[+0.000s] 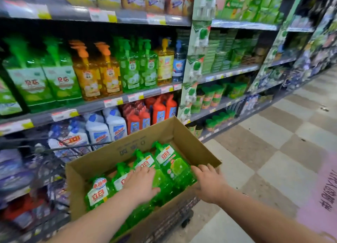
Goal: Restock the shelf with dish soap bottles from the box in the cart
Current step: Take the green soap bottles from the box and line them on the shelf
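At the cart, cleaning-products aisle: a person bends over an open cardboard box (102, 162) that sits in a wire cart (54, 148), drawn up close beside the shelf (94, 106).
Stock: green dish soap bottles (171, 163) lie in the box, side by side in a row and labels up; none has left it yet.
Heading: each bottle lies on its back, long axis running away from the person, pump head toward the box's far wall and the shelf, base toward the person.
Left hand (141, 184): laid flat on the middle bottles, fingers (145, 170) spread and straight, grasping nothing.
Right hand (209, 183): at the box's right wall, just beside the outermost bottle, fingers (206, 169) loosely extended, closed round nothing that shows.
Step in hand: by the look of it, choosing and reaching, the pick-up itself not yet made.
Next move: it likely calls for fingers to wrap one bottle's body, lift it clear of its neighbours, then turn it upright, pump on top, before it goes among the standing pump bottles (138, 67) on the shelf.
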`<action>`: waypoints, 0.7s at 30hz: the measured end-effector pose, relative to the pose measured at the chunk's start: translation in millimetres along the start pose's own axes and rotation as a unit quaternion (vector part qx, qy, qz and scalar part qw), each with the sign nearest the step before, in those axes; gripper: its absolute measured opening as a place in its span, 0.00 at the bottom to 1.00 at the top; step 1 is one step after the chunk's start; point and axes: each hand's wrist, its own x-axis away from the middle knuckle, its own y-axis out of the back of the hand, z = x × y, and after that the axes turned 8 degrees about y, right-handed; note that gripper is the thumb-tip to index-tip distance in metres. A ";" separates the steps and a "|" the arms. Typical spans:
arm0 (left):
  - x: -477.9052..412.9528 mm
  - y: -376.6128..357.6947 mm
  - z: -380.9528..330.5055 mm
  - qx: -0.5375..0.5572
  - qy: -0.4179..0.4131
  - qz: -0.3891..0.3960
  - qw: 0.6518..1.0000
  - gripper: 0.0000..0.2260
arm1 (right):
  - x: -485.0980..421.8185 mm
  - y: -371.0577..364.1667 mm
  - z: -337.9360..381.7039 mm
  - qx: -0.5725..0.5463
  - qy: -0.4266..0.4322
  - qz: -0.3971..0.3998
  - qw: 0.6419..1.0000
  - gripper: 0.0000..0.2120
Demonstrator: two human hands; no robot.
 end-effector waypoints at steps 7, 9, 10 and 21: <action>-79.1 1.3 17.0 0.015 0.020 0.027 0.999 0.30 | -85.7 14.8 -15.3 -0.016 0.002 0.044 0.999 0.37; -92.6 -5.5 12.2 0.025 0.021 0.048 0.998 0.30 | -104.5 13.8 -21.1 -0.011 0.010 0.060 0.998 0.37; -99.0 -8.7 9.0 0.027 0.021 0.058 0.998 0.30 | -114.1 14.3 -24.8 -0.010 0.013 0.066 0.998 0.36; -161.3 -40.4 -2.6 0.128 0.112 0.161 0.972 0.30 | -237.0 -12.1 -62.1 -0.064 0.041 0.154 0.985 0.37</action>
